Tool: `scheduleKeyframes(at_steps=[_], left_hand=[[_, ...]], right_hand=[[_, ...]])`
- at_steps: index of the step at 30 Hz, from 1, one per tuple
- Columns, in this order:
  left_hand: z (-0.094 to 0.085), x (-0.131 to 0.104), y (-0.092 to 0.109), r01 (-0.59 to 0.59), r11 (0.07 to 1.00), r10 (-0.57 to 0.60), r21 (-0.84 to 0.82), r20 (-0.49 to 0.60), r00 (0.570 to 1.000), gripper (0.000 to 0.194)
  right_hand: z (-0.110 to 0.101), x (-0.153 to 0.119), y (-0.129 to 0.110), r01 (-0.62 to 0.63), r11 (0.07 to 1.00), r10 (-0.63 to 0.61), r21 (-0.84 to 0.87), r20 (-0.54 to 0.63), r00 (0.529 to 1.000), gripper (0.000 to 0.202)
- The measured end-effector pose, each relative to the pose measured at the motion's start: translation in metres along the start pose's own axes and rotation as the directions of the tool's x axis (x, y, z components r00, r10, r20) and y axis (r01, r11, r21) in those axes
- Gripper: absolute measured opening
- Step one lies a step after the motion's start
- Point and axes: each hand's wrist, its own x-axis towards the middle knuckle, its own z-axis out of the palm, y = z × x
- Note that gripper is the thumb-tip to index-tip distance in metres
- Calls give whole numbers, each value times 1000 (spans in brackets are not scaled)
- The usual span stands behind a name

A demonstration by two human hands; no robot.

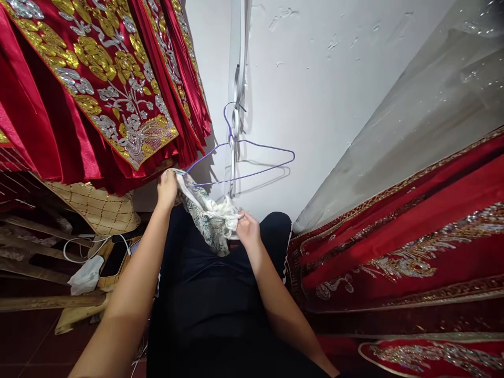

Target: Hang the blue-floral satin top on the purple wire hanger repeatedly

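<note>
A purple wire hanger [255, 144] hangs by its hook from a white upright post on the wall. Its left end runs into a thin white garment [208, 215] with a grey-green pattern, bunched between my two hands. My left hand [167, 189] is closed on the garment's upper left part, at the hanger's left end. Lower and to the right, my right hand [248, 228] pinches the gathered edge of the same cloth. The hanger's right end is bare. What kind of garment it is, I cannot tell from the bunched cloth.
Red skirts with gold and silver embroidery [126, 79] hang at the upper left. Red beaded garments [394, 262] and a sheer whitish cover [394, 152] take up the right side. At the lower left are a phone [113, 259], a white cable and a crumpled plastic bag [86, 275].
</note>
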Motion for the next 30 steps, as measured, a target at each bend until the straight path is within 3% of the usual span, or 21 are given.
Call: scheduleKeyframes(at_steps=[2,3,5,8,10,13,15,16,17,18,19,21,22,24,26,27,28,29,30], left_hand=[[-14,-14,-21,225,961,-243,-161,-105,964,11],[-19,-24,-30,284,934,-314,-215,-119,942,9],[-21,-49,-43,335,907,-367,-256,-85,926,8],[1,-92,-47,393,868,-402,-304,35,915,9],[24,-121,-35,401,858,-383,-322,121,916,11],[46,-158,-1,369,873,-276,-319,301,913,13],[44,-176,27,220,936,-46,-273,528,848,10],[39,-182,41,105,962,74,-254,608,791,8],[32,-185,54,-22,968,187,-248,665,723,10],[25,-184,65,-141,955,283,-260,664,692,15],[19,-181,73,-243,931,363,-272,624,692,19],[12,-167,80,-364,886,462,-287,472,751,26],[11,-158,79,-375,878,472,-297,415,778,30],[12,-141,67,-300,897,429,-324,476,767,39],[14,-128,48,-152,942,320,-299,670,670,48],[13,-122,37,-87,965,249,-247,763,596,52],[11,-118,28,-52,983,178,-177,833,523,53],[6,-113,20,-53,993,116,-104,878,464,54],[0,-109,14,-91,995,71,-35,902,427,54]], right_hand=[[8,0,-16,31,995,-32,-92,-8,999,19],[12,0,-25,51,985,-54,-162,-16,998,19],[20,-1,-37,102,932,-115,-348,-17,993,23],[35,-9,-39,133,825,-114,-549,69,991,29],[44,-16,-33,44,789,39,-613,121,992,44],[54,-25,-32,-128,827,219,-548,104,970,58],[58,-27,-43,-181,883,254,-433,118,960,58],[60,-27,-51,-208,903,277,-377,139,951,56],[62,-26,-61,-235,914,300,-332,161,940,53],[64,-25,-71,-251,919,312,-303,176,934,48],[67,-24,-81,-251,922,313,-294,187,931,41],[73,-23,-99,-220,921,297,-322,215,930,27],[76,-23,-107,-205,913,302,-354,246,921,23],[83,-25,-123,-189,871,373,-453,360,855,24],[89,-28,-140,-122,811,461,-573,496,736,30],[90,-28,-150,-50,775,489,-629,548,678,31],[91,-27,-159,49,737,488,-674,581,651,29],[91,-25,-169,164,693,450,-702,599,662,24],[90,-21,-177,283,642,366,-712,609,704,17]])
